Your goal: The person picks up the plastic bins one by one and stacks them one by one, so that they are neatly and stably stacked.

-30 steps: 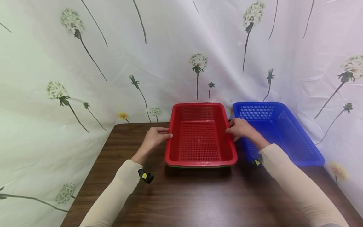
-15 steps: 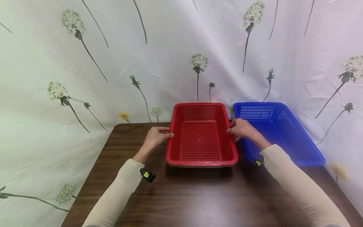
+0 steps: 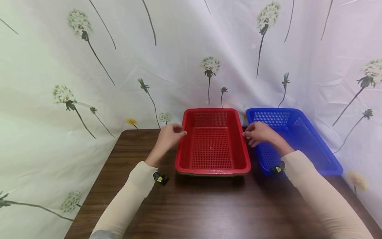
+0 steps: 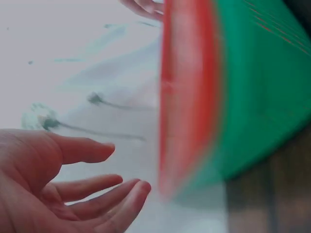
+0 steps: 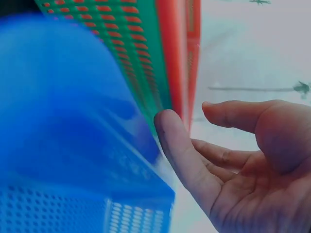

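A red plastic basket (image 3: 212, 172) sits nested in a green basket (image 4: 262, 87), whose side shows below the red rim in both wrist views. My left hand (image 3: 170, 136) hovers by the red basket's left rim, thumb and fingers spread apart with nothing between them. In the left wrist view a gap shows between these fingertips and the rim. At the other side, my right hand (image 3: 260, 133) is near the right rim, its fingers loosely bent and holding nothing. The blue basket (image 3: 316, 142) lies just under and beside the right hand.
The dark wooden table (image 3: 206, 209) carries the baskets near its back edge. Behind it hangs a white curtain (image 3: 179, 66) printed with dandelions. The blue basket stands close to the right of the red and green stack.
Both hands have let go of the red basket's side rims and lifted slightly away, thumbs off the edge. The baskets have stayed in place on the table.
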`<state>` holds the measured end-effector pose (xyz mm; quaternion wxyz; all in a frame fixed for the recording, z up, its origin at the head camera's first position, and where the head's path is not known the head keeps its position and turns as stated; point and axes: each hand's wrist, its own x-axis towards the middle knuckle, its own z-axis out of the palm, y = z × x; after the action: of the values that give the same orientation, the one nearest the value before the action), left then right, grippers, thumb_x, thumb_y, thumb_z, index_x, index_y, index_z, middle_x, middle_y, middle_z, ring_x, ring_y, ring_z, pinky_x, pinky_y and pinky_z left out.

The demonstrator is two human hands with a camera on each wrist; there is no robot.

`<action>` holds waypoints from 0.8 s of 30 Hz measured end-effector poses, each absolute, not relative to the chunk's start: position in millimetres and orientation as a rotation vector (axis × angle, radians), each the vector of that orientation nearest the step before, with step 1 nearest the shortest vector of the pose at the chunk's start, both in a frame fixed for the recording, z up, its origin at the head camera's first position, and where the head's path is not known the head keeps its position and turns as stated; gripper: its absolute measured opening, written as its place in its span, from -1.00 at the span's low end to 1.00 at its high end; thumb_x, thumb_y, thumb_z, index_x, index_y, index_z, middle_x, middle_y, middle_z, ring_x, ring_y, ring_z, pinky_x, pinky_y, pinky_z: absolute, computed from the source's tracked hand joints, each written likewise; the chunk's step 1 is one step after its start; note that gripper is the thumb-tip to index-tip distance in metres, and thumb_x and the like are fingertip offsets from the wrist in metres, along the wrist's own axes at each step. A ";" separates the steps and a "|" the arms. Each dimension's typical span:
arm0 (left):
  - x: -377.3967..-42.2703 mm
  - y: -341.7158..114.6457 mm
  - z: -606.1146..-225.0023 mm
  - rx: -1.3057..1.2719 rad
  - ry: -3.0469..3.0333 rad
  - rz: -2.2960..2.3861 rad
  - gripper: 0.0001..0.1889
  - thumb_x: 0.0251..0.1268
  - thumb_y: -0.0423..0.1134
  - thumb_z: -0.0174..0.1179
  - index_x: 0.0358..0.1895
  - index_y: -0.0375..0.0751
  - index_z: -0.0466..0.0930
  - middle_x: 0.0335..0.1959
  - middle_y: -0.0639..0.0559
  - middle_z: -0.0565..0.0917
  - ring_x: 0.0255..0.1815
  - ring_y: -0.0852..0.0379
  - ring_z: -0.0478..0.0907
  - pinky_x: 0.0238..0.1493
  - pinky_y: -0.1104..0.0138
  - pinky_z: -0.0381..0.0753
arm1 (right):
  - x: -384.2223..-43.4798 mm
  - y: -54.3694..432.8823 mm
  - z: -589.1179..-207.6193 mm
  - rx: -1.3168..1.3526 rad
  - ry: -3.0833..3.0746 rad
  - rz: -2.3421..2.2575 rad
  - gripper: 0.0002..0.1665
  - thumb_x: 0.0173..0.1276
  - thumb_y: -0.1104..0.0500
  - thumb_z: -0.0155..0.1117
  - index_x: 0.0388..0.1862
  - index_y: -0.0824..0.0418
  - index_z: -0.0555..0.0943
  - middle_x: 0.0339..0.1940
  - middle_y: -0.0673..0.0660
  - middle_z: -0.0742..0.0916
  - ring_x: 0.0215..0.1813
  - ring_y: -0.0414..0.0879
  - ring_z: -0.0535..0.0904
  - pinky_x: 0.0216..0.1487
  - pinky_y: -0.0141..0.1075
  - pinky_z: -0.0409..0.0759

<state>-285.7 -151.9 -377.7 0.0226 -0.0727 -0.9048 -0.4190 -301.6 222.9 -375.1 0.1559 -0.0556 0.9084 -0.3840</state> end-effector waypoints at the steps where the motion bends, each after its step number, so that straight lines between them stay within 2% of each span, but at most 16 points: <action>1: -284.3 -144.9 -371.3 -0.246 -2.775 -1.309 -0.66 0.53 -0.21 0.28 0.20 -0.34 0.71 0.04 -0.24 0.79 0.00 -0.09 0.78 -0.02 0.13 0.81 | -301.5 227.6 -371.3 -0.169 2.611 -1.100 -0.51 0.65 0.16 0.20 0.28 0.58 0.53 -0.01 0.49 0.76 -0.25 0.02 0.83 -0.14 -0.07 0.86; 7: -277.1 -94.9 -337.0 -0.353 -2.631 -1.591 -0.80 0.55 -0.26 0.28 0.01 -0.32 0.76 -0.17 -0.19 0.81 -0.12 -0.14 0.80 -0.15 0.28 0.80 | -300.8 262.0 -348.1 -0.192 2.700 -1.073 -0.53 0.64 0.18 0.20 0.22 0.62 0.56 -0.12 0.45 0.81 -0.31 0.03 0.83 -0.23 -0.07 0.85; 10: -278.1 -71.1 -327.8 -0.375 -2.570 -1.727 -0.84 0.55 -0.29 0.28 -0.05 -0.33 0.77 -0.23 -0.18 0.80 -0.18 -0.13 0.81 -0.18 0.33 0.81 | -299.4 278.3 -338.7 -0.177 2.761 -1.048 -0.56 0.63 0.19 0.21 0.16 0.60 0.60 -0.22 0.36 0.84 -0.35 0.01 0.83 -0.28 -0.12 0.84; 17: -287.4 -22.1 -328.1 -0.336 -2.426 -2.045 -0.84 0.56 -0.30 0.27 -0.01 -0.31 0.75 -0.20 -0.19 0.79 -0.04 -0.24 0.81 -0.11 0.30 0.84 | -298.1 320.9 -331.8 -0.175 2.846 -1.013 -0.67 0.60 0.27 0.17 -0.07 0.61 0.64 -0.49 0.03 0.78 -0.50 -0.14 0.73 -0.40 -0.19 0.81; 20: -291.5 -0.2 -329.7 -0.273 -2.388 -2.088 -0.87 0.55 -0.31 0.28 -0.06 -0.30 0.76 -0.25 -0.16 0.80 -0.13 -0.17 0.83 -0.13 0.29 0.84 | -299.2 339.2 -333.8 -0.146 2.837 -1.022 -0.67 0.60 0.30 0.14 -0.08 0.65 0.60 -0.53 0.00 0.75 -0.52 -0.16 0.70 -0.44 -0.23 0.79; 24: -297.0 26.2 -331.7 -0.157 -2.365 -2.078 -0.91 0.51 -0.35 0.30 -0.16 -0.30 0.75 -0.34 -0.11 0.80 -0.36 0.07 0.78 -0.18 0.30 0.84 | -297.8 360.8 -334.9 -0.105 2.853 -0.981 -0.62 0.60 0.30 0.13 -0.03 0.72 0.57 -0.51 0.07 0.77 -0.51 -0.13 0.72 -0.41 -0.20 0.80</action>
<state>-297.0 26.2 -331.7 -0.0053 -0.0497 -0.7503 -0.6592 -297.8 360.8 -334.9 0.0612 -0.0347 0.9434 -0.3242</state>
